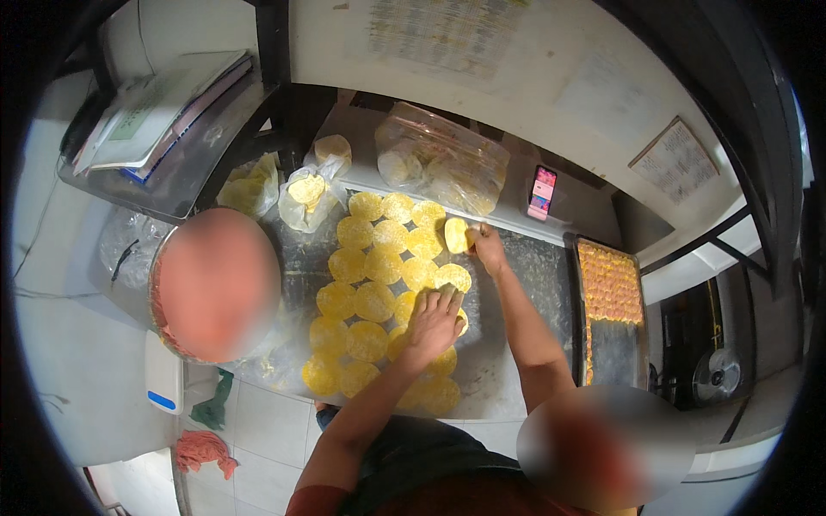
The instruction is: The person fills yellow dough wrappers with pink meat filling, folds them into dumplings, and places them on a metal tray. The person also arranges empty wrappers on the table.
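Observation:
Rows of round yellow dough wrappers (pixel 382 265), dusted with flour, lie edge to edge on the dark worktop (pixel 490 361). My left hand (pixel 437 322) rests palm down over the right-hand rows and covers parts of several wrappers. It holds nothing that I can see. At the upper right of the rows, my right hand (pixel 487 245) pinches a yellow wrapper (pixel 459 235) by its right edge. Whether that is one wrapper or a thin stack, I cannot tell. Just below it lies another wrapper (pixel 453 277) in the rightmost column.
A big round bowl (pixel 155 303) of pinkish filling, mostly blurred, stands left. Behind the rows are an opened plastic bag of wrappers (pixel 308 193), a large clear bag (pixel 445 155) and a phone (pixel 542 192). A tray (pixel 643 348) with rows of small filled pieces sits right.

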`<state>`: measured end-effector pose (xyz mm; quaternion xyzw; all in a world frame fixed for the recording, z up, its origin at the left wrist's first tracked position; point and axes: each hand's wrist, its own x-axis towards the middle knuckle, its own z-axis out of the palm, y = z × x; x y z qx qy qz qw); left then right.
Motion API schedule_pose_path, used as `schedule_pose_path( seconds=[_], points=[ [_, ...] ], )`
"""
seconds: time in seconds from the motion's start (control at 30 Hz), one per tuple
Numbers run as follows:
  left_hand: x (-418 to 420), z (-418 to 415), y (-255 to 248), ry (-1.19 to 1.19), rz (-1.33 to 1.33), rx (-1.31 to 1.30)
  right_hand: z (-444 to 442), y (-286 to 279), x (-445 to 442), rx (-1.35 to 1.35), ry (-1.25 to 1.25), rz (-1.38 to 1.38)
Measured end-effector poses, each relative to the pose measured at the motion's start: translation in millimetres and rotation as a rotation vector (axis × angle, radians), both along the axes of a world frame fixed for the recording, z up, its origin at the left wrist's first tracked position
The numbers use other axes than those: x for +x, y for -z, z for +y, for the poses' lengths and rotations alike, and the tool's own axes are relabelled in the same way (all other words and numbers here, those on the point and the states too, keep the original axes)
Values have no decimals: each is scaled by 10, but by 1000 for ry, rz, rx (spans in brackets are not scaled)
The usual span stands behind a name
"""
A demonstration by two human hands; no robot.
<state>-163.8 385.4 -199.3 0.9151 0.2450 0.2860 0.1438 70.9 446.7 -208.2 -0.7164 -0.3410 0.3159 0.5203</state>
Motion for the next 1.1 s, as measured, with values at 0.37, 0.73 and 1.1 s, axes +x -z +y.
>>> schedule_pose_path(
  seconds=[0.37, 0.73, 1.1],
  points=[
    [-298, 56, -65, 10, -28, -103, -38, -351, -622, -142, 165, -1085],
    [-2139, -196, -88, -56, -149, -369, 2509, -197, -2322, 178, -757, -1172],
    [-2308, 635, -713, 57, -405, -447, 1324, -444, -2047, 84, -106, 202]
  ],
)
